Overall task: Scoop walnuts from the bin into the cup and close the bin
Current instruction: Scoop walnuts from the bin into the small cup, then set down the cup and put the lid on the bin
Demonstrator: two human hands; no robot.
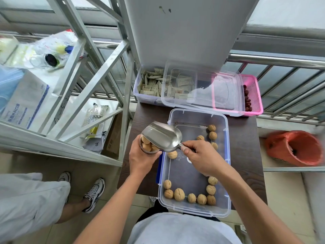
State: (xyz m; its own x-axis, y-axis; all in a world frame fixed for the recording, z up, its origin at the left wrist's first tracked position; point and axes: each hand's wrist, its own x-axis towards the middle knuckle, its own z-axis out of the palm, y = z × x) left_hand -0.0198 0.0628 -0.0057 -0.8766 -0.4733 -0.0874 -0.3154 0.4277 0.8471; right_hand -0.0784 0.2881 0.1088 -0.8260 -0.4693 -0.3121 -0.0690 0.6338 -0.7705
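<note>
Dark wood-grain table [246, 155]: narrow, set against a metal railing [281, 59], carrying three containers.

Walnut bin [226, 166]: clear plastic, rectangular, uncovered, nearest the person. Loose walnuts [179, 194] lie along its near wall and right side, with a few more by the far right corner; the middle of the floor is bare.

Bin lid [202, 88]: clear, resting askew across the two containers behind the bin.

Cup [148, 147]: small clear cup, held off the bin's left edge and above the table, with several walnuts inside, filled to near the rim.

Left hand [140, 157]: wrapped around the cup from the left, fingers curled and closed on its wall, thumb on the near side.

Metal scoop [162, 136]: shiny steel, tipped with its mouth over the cup; the bowl looks empty and its lip touches or just overlaps the cup's rim.

Right hand [202, 155]: above the bin, thumb and bent fingers pinching the scoop's short handle.

Sachet box [139, 90]: clear box of small paper packets, far left of the table, partly under the lid.

Pink basket [253, 95]: far right, holding dark red dried fruit, probably jujubes.

Metal shelving [105, 76]: left of the table, stocked with boxes and bagged paper cups.

Orange-lined waste bin [297, 148]: on the floor to the right.

Second person [35, 199]: lower left, light trousers and sneakers only.
</note>
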